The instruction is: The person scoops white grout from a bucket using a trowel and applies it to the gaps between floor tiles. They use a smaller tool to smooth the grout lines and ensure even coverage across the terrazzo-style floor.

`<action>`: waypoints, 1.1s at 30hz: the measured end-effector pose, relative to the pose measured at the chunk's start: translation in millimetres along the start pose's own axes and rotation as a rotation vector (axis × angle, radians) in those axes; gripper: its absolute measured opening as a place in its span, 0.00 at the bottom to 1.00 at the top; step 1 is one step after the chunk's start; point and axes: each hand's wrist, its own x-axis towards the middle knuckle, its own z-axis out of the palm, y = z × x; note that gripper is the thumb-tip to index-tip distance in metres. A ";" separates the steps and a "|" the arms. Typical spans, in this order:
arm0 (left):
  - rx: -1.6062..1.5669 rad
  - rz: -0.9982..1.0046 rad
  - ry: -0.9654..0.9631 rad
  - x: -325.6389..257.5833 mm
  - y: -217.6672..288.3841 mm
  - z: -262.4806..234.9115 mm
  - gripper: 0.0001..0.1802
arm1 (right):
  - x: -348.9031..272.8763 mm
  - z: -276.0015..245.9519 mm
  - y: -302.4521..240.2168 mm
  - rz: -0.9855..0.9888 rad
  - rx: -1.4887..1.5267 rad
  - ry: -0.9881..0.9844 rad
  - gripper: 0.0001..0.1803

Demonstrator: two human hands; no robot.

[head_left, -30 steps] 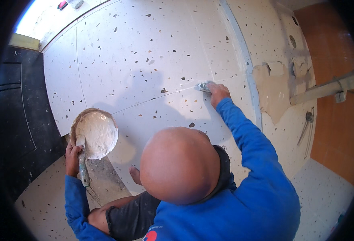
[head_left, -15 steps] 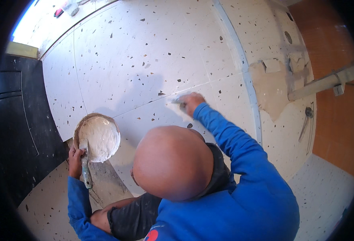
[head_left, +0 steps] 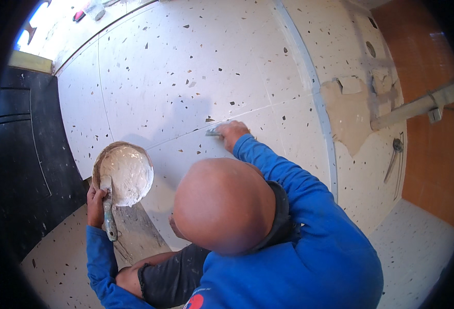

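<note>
My left hand point(head_left: 96, 203) is closed on the rim of a round tub point(head_left: 97, 165) of white paste point(head_left: 133, 172). The same hand pins a putty knife point(head_left: 109, 219) against the tub, its blade dipping over the rim and its worn handle hanging down. My right hand point(head_left: 233, 135) is closed around a scraper point(head_left: 213, 132), whose blade lies against the white speckled tiles point(head_left: 150, 67) just below a long, thin joint point(head_left: 252, 109). My fingers partly hide the scraper's handle.
A black panel point(head_left: 16, 154) stands at the left. A pale blue strip point(head_left: 314, 85) crosses the tiles on the right, beside a bare tan patch point(head_left: 348, 118), a pipe point(head_left: 412, 106) and an orange-brown panel point(head_left: 433, 159). A dusty board point(head_left: 139, 232) lies below the tub.
My right hand has slid left along the joint with the scraper, and that forearm has followed. The left hand, tub and putty knife have barely shifted.
</note>
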 end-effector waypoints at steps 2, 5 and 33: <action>0.017 0.009 0.037 -2.9 -2.2 -9.2 0.22 | -1.8 -14.7 2.7 0.038 -0.007 -0.060 0.19; -0.001 0.019 0.054 -4.9 -0.8 -12.1 0.22 | -1.9 -33.5 99.0 0.180 0.033 0.207 0.20; 0.066 0.059 0.104 -17.7 13.6 -4.7 0.24 | 1.3 3.6 -18.4 -0.047 0.369 -0.156 0.15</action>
